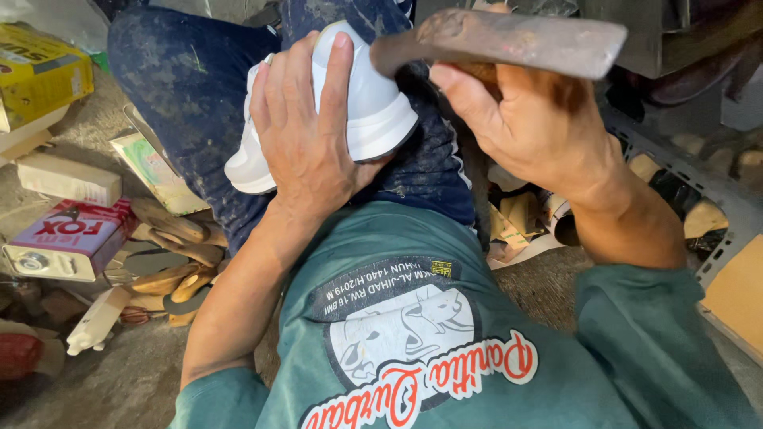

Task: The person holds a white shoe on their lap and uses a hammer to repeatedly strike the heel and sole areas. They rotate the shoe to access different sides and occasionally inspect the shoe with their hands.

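A white shoe lies sole-side out on my lap, across dark stained jeans. My left hand is pressed flat over the shoe, fingers spread along its side and thumb toward the sole edge. My right hand grips a rusty metal hammer by its wooden handle. The hammer's flat head touches or hovers just above the shoe's rounded end.
On the floor at left lie a red and white can, a yellow box, small cartons, brown shoe-sole cutouts and a white bottle. A perforated grey crate with scraps stands at right. My green shirt fills the foreground.
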